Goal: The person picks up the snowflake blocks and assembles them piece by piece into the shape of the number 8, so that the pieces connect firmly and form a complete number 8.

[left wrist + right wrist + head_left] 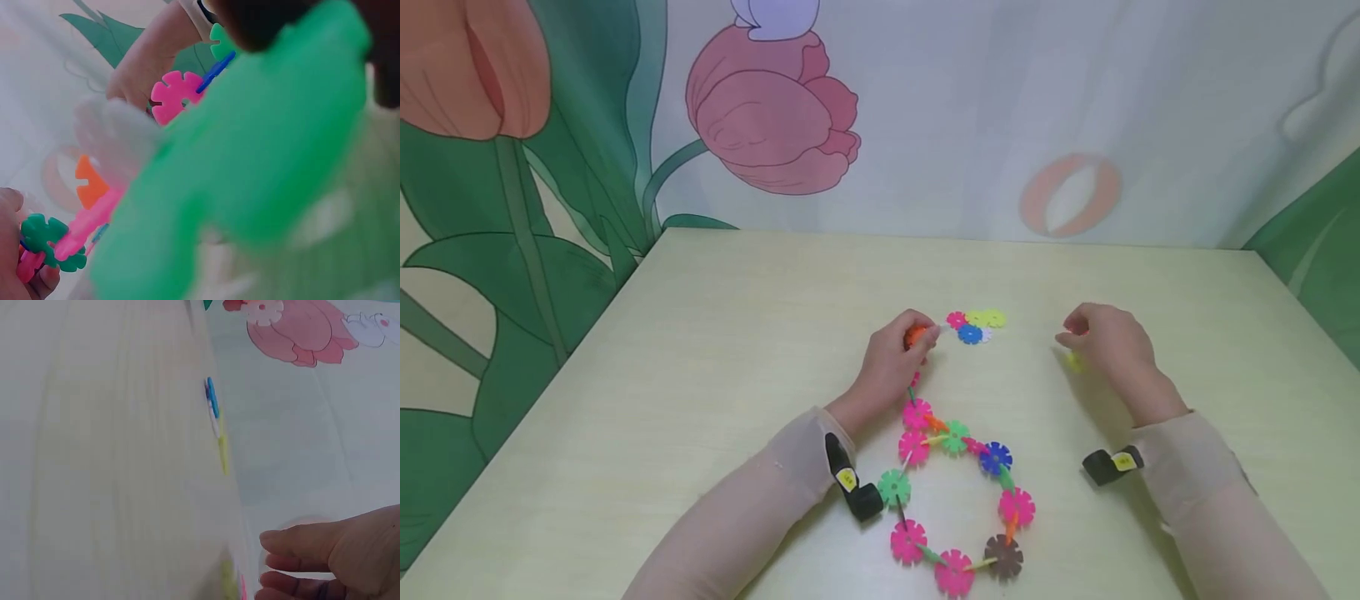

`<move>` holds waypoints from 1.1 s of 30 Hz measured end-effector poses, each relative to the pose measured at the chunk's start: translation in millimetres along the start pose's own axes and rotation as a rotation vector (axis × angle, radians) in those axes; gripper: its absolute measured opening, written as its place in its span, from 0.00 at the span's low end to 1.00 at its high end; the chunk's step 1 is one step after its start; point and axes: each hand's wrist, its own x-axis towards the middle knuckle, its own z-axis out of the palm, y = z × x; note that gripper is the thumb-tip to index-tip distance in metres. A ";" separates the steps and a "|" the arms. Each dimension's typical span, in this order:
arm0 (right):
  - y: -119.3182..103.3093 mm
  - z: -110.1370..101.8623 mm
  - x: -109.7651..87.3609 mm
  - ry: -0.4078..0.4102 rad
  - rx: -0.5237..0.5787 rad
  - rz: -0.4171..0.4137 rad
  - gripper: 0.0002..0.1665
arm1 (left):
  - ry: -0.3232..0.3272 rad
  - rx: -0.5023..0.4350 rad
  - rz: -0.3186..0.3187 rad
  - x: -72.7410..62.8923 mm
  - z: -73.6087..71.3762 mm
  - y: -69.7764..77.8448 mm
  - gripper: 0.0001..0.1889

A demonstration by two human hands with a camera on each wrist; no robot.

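My left hand [891, 354] pinches an orange notched plastic disc [916, 336] in the head view, with a whitish disc edge-on at its fingertips. Below that hand, a chain of interlocked discs runs down to a ring of discs [955, 575] in pink, green, blue, brown and orange. In the left wrist view a blurred green disc [262, 137] fills the middle, with a pink disc [175, 97] behind it. My right hand [1112, 342] is over a yellow disc [1076, 362], thumb and fingers apart; the right wrist view shows no disc between them.
A small group of loose discs, including a blue disc [970, 334] and a yellow disc [995, 319], lies between the hands. The pale wooden table [737, 317] ends at a printed curtain [940, 125] with flowers. Each sleeve carries a black wrist camera [1108, 467].
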 end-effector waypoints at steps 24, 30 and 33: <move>20.9 9.4 12.4 0.027 0.050 0.040 0.25 | -0.016 0.002 -0.031 -1.6 -1.1 -0.4 0.12; 31.1 10.6 17.4 0.063 0.060 0.006 0.25 | -0.029 -0.001 -0.034 -1.6 -0.1 -0.6 0.11; 35.8 9.0 20.8 0.058 0.047 -0.007 0.25 | -0.030 -0.003 -0.029 -2.2 -0.2 1.2 0.11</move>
